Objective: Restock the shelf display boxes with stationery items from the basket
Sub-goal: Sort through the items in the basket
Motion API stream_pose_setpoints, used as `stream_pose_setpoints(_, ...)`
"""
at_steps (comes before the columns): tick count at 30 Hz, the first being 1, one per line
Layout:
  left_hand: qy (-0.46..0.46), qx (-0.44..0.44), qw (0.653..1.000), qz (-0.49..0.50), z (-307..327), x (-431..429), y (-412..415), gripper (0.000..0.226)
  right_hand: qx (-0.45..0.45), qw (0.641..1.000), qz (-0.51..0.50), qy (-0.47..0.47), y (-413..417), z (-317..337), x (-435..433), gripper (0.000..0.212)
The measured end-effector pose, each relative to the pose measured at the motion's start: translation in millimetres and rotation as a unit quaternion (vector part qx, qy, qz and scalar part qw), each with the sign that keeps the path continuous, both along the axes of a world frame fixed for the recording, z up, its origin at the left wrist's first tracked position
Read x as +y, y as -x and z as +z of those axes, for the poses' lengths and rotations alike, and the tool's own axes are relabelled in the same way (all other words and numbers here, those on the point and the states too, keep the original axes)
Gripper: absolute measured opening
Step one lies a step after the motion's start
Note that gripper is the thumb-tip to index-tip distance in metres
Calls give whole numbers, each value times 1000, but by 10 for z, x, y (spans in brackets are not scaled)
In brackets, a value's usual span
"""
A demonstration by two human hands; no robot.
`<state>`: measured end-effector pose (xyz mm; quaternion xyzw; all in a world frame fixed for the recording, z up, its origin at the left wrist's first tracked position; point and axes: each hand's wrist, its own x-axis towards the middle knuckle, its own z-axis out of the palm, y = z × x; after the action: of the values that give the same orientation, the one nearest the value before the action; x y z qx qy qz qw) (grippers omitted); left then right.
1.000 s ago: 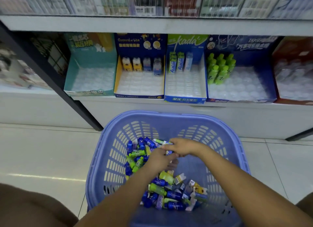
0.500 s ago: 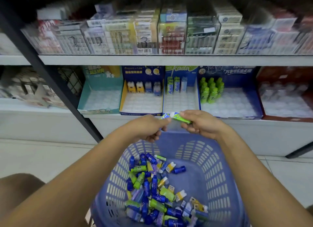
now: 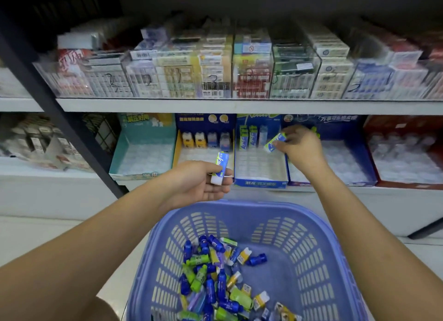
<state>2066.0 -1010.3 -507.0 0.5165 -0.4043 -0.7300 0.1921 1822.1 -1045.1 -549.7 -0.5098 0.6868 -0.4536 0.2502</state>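
One small packet (image 3: 275, 142) is being pinched in the right hand (image 3: 300, 148) over the blue display box's (image 3: 261, 183) back right corner; a second packet (image 3: 220, 168) is being gripped in the left hand (image 3: 203, 184); both being judged light, rigid, best pinched mid-body.

The white shelf boards (image 3: 215, 106) are evenly lit, while the top is left dark. Slight blur is seen throughout; edges are bowed.

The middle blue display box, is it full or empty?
Mostly empty. The blue display box holds only a few upright packs at its back; bare white slots fill the rest.
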Motion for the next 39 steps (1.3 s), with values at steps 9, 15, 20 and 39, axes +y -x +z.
stream_pose_setpoints(9, 37, 1, 999, 20, -96, -55, -19, 20, 161, 984, 59, 45, -90, -132, -518, 23)
stream_pose_setpoints(15, 57, -4, 998, 20, -130, -96, -33, 18, 229, 967, 108, 22, -126, -278, -632, 21)
stream_pose_setpoints(20, 78, -3, 996, 31, -178, -126, 8, 23, 332, 936, 114, 39, -124, -294, -639, 22)
stream_pose_setpoints(39, 387, -295, 856, -173, -499, -109, 285, 53, -12, 994, 61, 88, -307, 5, -126, 12)
